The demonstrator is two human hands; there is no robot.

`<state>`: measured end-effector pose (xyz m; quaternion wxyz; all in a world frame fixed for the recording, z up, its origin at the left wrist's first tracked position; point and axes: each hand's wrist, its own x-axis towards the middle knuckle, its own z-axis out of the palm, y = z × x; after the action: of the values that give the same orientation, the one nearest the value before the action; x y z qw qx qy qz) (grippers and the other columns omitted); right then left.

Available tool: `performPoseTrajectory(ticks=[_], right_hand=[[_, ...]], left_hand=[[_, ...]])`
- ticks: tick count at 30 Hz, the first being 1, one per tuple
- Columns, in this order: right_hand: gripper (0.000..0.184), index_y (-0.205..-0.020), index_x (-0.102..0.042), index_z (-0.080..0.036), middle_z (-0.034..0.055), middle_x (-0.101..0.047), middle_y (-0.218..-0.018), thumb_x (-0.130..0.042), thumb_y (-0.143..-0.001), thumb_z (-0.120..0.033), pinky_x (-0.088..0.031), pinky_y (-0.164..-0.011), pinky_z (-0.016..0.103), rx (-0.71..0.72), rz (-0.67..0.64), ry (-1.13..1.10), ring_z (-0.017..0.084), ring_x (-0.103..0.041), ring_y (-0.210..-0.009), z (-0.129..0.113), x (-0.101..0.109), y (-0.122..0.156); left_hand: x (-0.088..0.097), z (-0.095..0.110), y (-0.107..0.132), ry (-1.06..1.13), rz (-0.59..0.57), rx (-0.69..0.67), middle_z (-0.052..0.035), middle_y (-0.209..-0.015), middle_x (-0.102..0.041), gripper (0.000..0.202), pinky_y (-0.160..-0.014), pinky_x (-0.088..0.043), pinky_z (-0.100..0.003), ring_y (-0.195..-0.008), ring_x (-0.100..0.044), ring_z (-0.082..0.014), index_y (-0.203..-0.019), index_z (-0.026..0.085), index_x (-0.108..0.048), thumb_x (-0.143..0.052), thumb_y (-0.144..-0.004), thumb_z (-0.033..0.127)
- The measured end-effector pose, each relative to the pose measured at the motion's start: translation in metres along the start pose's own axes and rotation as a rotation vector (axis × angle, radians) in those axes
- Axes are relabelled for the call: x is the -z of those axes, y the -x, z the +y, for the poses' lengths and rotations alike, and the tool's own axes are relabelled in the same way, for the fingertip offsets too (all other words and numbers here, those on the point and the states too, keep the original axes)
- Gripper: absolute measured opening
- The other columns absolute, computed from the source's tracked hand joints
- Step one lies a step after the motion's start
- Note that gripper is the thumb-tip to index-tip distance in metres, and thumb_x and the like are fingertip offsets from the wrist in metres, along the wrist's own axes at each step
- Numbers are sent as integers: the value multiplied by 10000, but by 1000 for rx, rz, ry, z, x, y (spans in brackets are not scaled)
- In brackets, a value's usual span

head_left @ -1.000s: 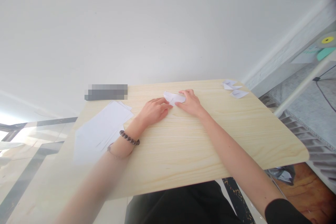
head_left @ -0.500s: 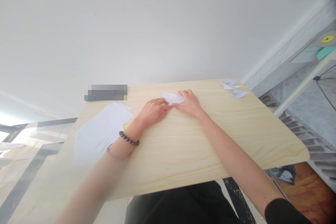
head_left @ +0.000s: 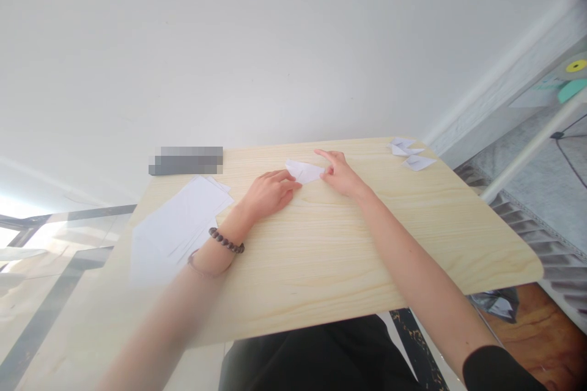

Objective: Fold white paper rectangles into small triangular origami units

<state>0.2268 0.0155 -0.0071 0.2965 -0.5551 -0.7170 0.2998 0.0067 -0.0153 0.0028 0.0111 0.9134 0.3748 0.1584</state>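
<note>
"Where is the little folded paper (head_left: 305, 172)?"

"At twelve o'clock on the bench (head_left: 293, 275), up near the wall (head_left: 275, 43). It lies between the left hand (head_left: 268, 194) and the right hand (head_left: 345, 177)."

"What is the left hand doing?"

"Its fingers are close together, touching the paper on its eight o'clock side. I think that is so the paper won't slip. I can't tell if it pinches or only pushes down."

"And the right hand?"

"One finger sticks out straight, off the paper, pointing to about ten o'clock. The thumb is at the paper's sharp tip, its three o'clock end. The other fingers are curled up, so I can't tell if the tip is pinched. A hand at each end likely helps it lie flat."

"Why are the big sheets (head_left: 174, 226) over at nine o'clock?"

"I guess so they are easy to reach but not in the way. They make a messy, flat pile."

"And the small folded papers (head_left: 419, 163) at two o'clock?"

"They are by the far corner, pointy too. Maybe they are there so no elbow squashes them."

"What's the dark thing (head_left: 188, 162) at ten o'clock?"

"Too blurry to say!"
</note>
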Motion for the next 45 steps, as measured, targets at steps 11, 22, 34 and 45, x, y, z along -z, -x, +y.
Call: performPoseTrajectory(ticks=[11, 22, 34, 45], right_hand=[[580, -1217, -456, -220, 102, -350, -1231, -575, -696, -445, -374, -943, 432, 19, 100, 259, 234, -497, -1026, 1, -17, 1], [607, -1295, -364, -252, 83, -326, -1265, -529, -713, -291, -396, -924, 378, -51, 8, 243, 189, -521, -984, -4, -8, 0], [473, -1202, -488, -221, 95, -443, -1227, -462, -790, -452, -342, -933, 443, 83, 84, 482, 275, -440, -1103, -1, -23, 3], [449, -1158, -519, -266, 61, -478, -1150, -557, -745, -438, -357, -913, 404, 264, 66, 345, 227, -465, -1059, -1, -23, 6]], left_hand=[[-2, 0, 1, -12, 9, -9, -43, -1101, -578, 329, -888, -421, -347, -999, -549, -194, -1101, 253, -599, -419, -832, 196], [-2, 0, 0, 6, 22, -17, -56, -1062, -581, 326, -882, -422, -357, -998, -537, -201, -1088, 238, -608, -423, -825, 184], [-6, -4, 2, 123, 55, -34, -70, -1022, -562, 314, -904, -395, -376, -984, -513, -193, -1093, 237, -609, -421, -843, 213], [-15, -10, 0, 121, 110, 168, -117, -1202, -489, 446, -961, -347, -427, -1133, -407, -241, -1260, 148, -427, -421, -860, 345]])
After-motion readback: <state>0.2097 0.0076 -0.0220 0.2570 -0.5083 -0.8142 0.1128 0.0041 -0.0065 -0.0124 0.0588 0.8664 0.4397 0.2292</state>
